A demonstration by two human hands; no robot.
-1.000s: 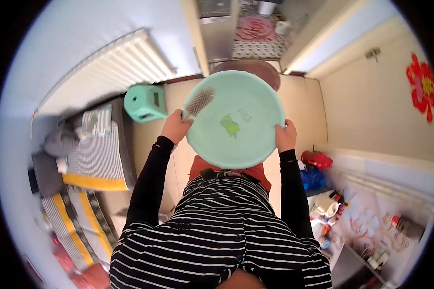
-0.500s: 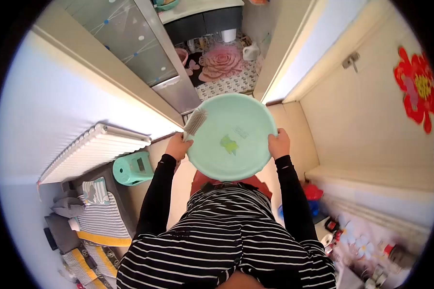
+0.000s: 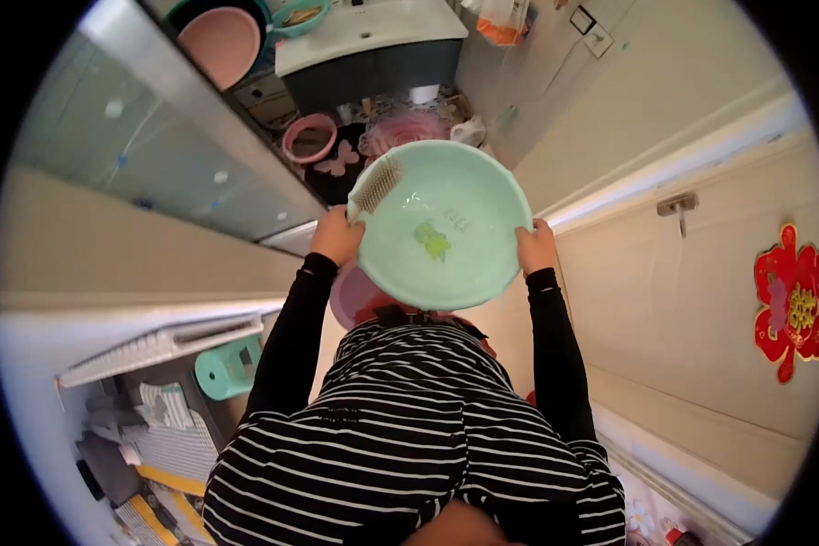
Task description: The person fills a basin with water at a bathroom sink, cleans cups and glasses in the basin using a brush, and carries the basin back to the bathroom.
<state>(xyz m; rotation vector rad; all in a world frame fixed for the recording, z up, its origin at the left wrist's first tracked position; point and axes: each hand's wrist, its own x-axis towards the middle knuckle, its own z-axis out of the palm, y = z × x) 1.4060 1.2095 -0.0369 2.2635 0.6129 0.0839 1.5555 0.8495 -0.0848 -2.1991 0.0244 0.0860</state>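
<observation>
A pale green plastic basin (image 3: 446, 273) is held out in front of my body, with a green cartoon print on its bottom. My left hand (image 3: 338, 237) grips its left rim. Against the inner left wall leans a brush (image 3: 379, 187) with greyish bristles facing up; its handle end runs to my left hand, and whether the fingers pinch it too I cannot tell. On the right rim, my right hand (image 3: 536, 247) is closed with the thumb over the edge. Both hands' other fingers are hidden under the basin.
Ahead, a washroom holds a white sink (image 3: 373, 41), a pink basin (image 3: 309, 138) on the floor and a pink rose mat (image 3: 405, 132). A glass door (image 3: 164, 136) stands left, a door with a handle (image 3: 678, 204) right. Behind left are a green stool (image 3: 229, 368) and radiator (image 3: 159, 351).
I have moved forward toward the washroom with the basin still in both hands. More of the sink and the pink basins now shows, and a purple round thing appears below the basin.
</observation>
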